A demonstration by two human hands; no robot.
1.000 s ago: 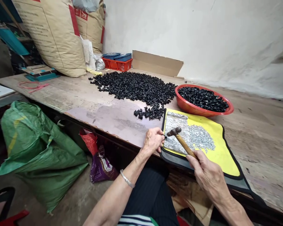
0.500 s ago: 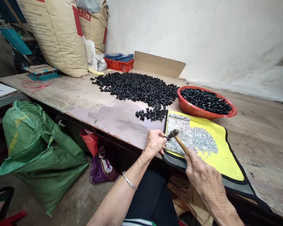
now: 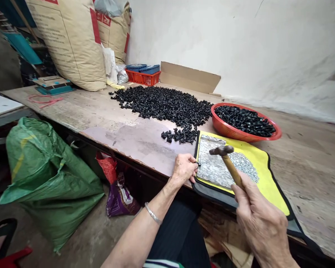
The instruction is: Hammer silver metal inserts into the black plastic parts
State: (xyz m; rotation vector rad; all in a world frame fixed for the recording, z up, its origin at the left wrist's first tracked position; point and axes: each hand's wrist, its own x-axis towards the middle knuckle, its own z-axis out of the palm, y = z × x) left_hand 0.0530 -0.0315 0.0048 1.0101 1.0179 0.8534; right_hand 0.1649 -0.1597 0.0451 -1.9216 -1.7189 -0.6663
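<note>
My left hand (image 3: 183,170) rests at the near edge of a scratched metal plate (image 3: 212,165), pinching a small black plastic clip (image 3: 198,164) between its fingertips. My right hand (image 3: 264,232) is shut on the wooden handle of a small hammer (image 3: 231,166), whose dark steel head (image 3: 221,150) hangs above the plate. The plate lies on a yellow mat with a black border (image 3: 270,190). Beside it is a heap of tiny silver fasteners (image 3: 242,162), partly hidden by the hammer. A small pile of black clips (image 3: 178,136) sits just beyond the mat.
A large spread of black clips (image 3: 162,104) covers the wooden workbench (image 3: 123,137). A red bowl (image 3: 226,130) of clips stands at the mat's far edge. Paper sacks, a red crate and cardboard stand behind; a green woven sack (image 3: 50,178) sits on the floor at left.
The hammer head has lifted and shifted right, away from the clip, and my right hand has drawn back toward me. My left hand stays in place, still pinching the clip.
</note>
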